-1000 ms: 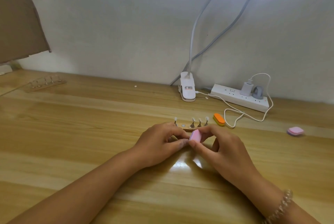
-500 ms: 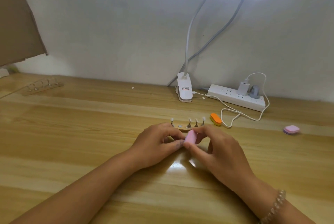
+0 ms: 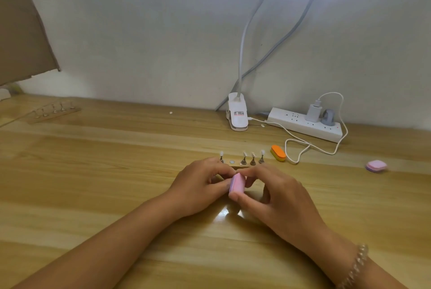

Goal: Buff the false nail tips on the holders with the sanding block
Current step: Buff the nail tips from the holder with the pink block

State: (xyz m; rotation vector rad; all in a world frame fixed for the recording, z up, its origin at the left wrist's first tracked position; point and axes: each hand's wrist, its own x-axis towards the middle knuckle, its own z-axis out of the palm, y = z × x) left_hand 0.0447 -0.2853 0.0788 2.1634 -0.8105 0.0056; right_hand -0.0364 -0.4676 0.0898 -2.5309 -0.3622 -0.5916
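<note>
My right hand [image 3: 277, 197] pinches a pink sanding block [image 3: 237, 182] between thumb and fingers at the table's middle. My left hand [image 3: 200, 183] curls its fingers around something small pressed against the block; what it holds is hidden by the fingers. Just behind both hands a clear strip [image 3: 241, 165] carries several small holders with white nail tips [image 3: 253, 157], and one slot on it is a bare disc [image 3: 231, 162].
An orange sanding block [image 3: 278, 153] lies right of the strip, a second pink block [image 3: 376, 166] far right. A clip lamp base [image 3: 238, 115], a white power strip [image 3: 305, 125] and a looping cable sit at the back. Another holder strip [image 3: 54, 111] lies far left.
The pink block has slid down and toward me between my right fingers, against what my left hand holds. Both hands stay in the same spot.
</note>
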